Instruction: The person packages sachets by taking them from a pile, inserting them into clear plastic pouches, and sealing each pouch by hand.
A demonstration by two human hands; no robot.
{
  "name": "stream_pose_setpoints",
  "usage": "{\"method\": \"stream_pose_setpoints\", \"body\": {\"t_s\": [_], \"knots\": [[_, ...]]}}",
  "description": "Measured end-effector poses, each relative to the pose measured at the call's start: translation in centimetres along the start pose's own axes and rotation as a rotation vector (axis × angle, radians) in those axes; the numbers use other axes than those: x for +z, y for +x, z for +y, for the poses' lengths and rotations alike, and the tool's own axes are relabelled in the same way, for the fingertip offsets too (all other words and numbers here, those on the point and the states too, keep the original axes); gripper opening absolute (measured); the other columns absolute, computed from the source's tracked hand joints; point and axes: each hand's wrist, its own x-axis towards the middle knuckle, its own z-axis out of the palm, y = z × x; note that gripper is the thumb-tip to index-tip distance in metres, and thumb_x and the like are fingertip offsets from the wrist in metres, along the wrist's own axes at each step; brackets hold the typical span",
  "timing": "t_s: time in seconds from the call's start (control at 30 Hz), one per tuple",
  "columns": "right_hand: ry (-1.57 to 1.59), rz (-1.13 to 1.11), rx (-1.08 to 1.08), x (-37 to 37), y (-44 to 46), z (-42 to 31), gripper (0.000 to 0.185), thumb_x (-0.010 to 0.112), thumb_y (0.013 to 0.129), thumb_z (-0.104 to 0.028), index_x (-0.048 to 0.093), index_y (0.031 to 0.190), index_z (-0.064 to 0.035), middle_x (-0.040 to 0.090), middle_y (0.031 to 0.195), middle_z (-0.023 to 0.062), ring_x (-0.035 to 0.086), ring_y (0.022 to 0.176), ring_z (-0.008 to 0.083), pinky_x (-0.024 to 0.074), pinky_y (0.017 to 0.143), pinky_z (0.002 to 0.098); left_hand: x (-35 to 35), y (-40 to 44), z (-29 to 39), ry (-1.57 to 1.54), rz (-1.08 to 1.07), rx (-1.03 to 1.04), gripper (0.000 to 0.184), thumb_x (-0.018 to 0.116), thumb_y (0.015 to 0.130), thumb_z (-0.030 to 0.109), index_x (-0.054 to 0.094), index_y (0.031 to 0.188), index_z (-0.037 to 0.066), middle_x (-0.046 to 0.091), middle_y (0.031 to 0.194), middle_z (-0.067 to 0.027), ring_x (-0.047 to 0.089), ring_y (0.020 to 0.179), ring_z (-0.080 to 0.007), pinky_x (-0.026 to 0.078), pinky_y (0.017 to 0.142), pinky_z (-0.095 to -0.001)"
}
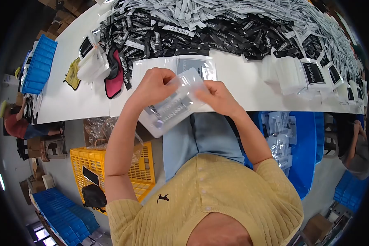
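Note:
A clear plastic pouch (172, 112) with black and grey contents hangs tilted between both hands, over the table's near edge and my lap. My left hand (156, 87) pinches its upper left part, the fingers curled in. At the upper right side of the pouch, my right hand (217, 96) grips it between thumb and bent fingers. Just behind the hands, a stack of flat pouches (196, 65) lies on the white table (238, 78). Farther back spreads a large heap of black labelled strips (221, 37), with white strips (184, 11) behind it.
Left on the table are pouches (93, 65), a pink-black cloth (114, 80) and a yellow cloth (73, 74). More pouches (291, 76) stand right. Below are a yellow crate (145, 164) and a blue bin (303, 160). People (18, 121) are at both sides.

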Motion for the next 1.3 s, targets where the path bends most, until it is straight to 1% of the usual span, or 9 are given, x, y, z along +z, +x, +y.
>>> {"method": "stream_pose_setpoints", "body": {"t_s": [0.1, 0.4, 0.6, 0.73, 0.83, 0.93, 1.03, 1.13, 1.3], "knots": [[-0.211, 0.035, -0.091, 0.7, -0.1, -1.9, 0.024, 0.063, 0.084, -0.021, 0.066, 0.094, 0.0004, 0.062, 0.071, 0.0017, 0.051, 0.066, 0.0045, 0.0432, 0.058, 0.0232, 1.7, -0.2, -0.9, -0.37, -0.095, 0.03, 0.014, 0.064, 0.081, 0.01, 0.067, 0.084, -0.003, 0.061, 0.068, 0.0007, 0.049, 0.062, -0.0029, 0.04, 0.054, -0.0213], [-0.129, 0.045, -0.084, 0.4, 0.1, -1.5, 0.022, 0.064, 0.081, -0.019, 0.065, 0.09, 0.001, 0.061, 0.07, 0.0094, 0.053, 0.062, 0.009, 0.0435, 0.056, 0.0265, 3.3, -0.7, -1.3, -0.377, 0.1, 0.062, 0.016, 0.064, 0.079, 0.011, 0.065, 0.072, -0.003, 0.055, 0.061, -0.0014, 0.045, 0.055, -0.0064, 0.037, 0.05, -0.0252], [-0.746, 0.05, -0.395, 0.4, -0.5, -2.3, 0.013, 0.061, 0.08, -0.013, 0.059, 0.078, 0.0003, 0.057, 0.069, 0.0142, 0.055, 0.061, 0.0306, 0.0449, 0.056, 0.0363, 3.6, -1.2, 0.3, 0.396, 0.292, 0.66, 0.009, 0.067, 0.072, 0.01, 0.062, 0.069, 0.004, 0.056, 0.066, -0.0079, 0.054, 0.057, -0.0229, 0.041, 0.05, -0.0335], [-0.662, 0.104, -0.381, 0.0, -1.3, -2.4, 0.01, 0.062, 0.079, -0.01, 0.059, 0.076, -0.0008, 0.057, 0.07, 0.0142, 0.056, 0.065, 0.0316, 0.0446, 0.058, 0.0374, 4.2, -0.9, 0.3, 0.406, 0.215, 0.559, 0.014, 0.07, 0.071, 0.013, 0.063, 0.068, 0.002, 0.057, 0.062, -0.0105, 0.055, 0.056, -0.0274, 0.043, 0.051, -0.037], [-0.639, 0.11, -0.386, -3.1, -3.1, -2.3, 0.008, 0.063, 0.079, -0.008, 0.061, 0.078, -0.0008, 0.058, 0.071, 0.0135, 0.056, 0.064, 0.0296, 0.0446, 0.057, 0.0359, 4.4, -0.6, 0.6, 0.204, -0.02, 0.093, 0.019, 0.071, 0.073, 0.015, 0.062, 0.065, 0.0, 0.058, 0.06, -0.0118, 0.056, 0.053, -0.0249, 0.043, 0.05, -0.0345], [-0.64, 0.212, -0.341, -11.5, -8.1, 0.5, 0.005, 0.061, 0.081, -0.005, 0.061, 0.082, -0.0001, 0.058, 0.072, 0.012, 0.056, 0.063, 0.0245, 0.0437, 0.057, 0.0333, 5.2, -0.3, -1.9, 0.124, 0.131, 0.271, 0.025, 0.072, 0.075, 0.017, 0.06, 0.062, -0.002, 0.06, 0.061, -0.0135, 0.055, 0.049, -0.0236, 0.042, 0.048, -0.0323], [-1.004, 0.558, -0.049, -17.8, -15.3, -1.8, 0.013, 0.061, 0.08, -0.002, 0.061, 0.093, -0.001, 0.06, 0.082, 0.013, 0.057, 0.07, 0.026, 0.0469, 0.066, 0.0319, 4.7, -0.5, -4.5, 0.295, 0.258, 0.36, 0.014, 0.071, 0.073, 0.016, 0.066, 0.077, 0.003, 0.062, 0.067, -0.0093, 0.059, 0.066, -0.0231, 0.046, 0.057, -0.0333], [-1.454, 0.923, -0.343, -17.1, -15.4, -2.9, 0.016, 0.062, 0.079, -0.003, 0.062, 0.095, -0.0021, 0.061, 0.087, 0.0138, 0.059, 0.077, 0.0288, 0.048, 0.073, 0.0344, 5.6, 0.4, -5.7, 0.395, 0.32, 0.435, 0.028, 0.072, 0.071, 0.016, 0.065, 0.097, 0.008, 0.062, 0.093, -0.0092, 0.056, 0.095, -0.0273, 0.046, 0.079, -0.0385], [-1.016, 0.462, -0.506, -9.1, -3.4, 0.6, 0.014, 0.063, 0.078, -0.004, 0.066, 0.091, -0.0041, 0.065, 0.081, 0.0116, 0.062, 0.076, 0.0291, 0.0491, 0.069, 0.0372, 7.5, 3.3, -5.4, 0.457, 0.381, 0.646, 0.039, 0.074, 0.066, 0.015, 0.063, 0.102, 0.006, 0.057, 0.105, -0.0108, 0.051, 0.108, -0.032, 0.041, 0.092, -0.0426]]}}
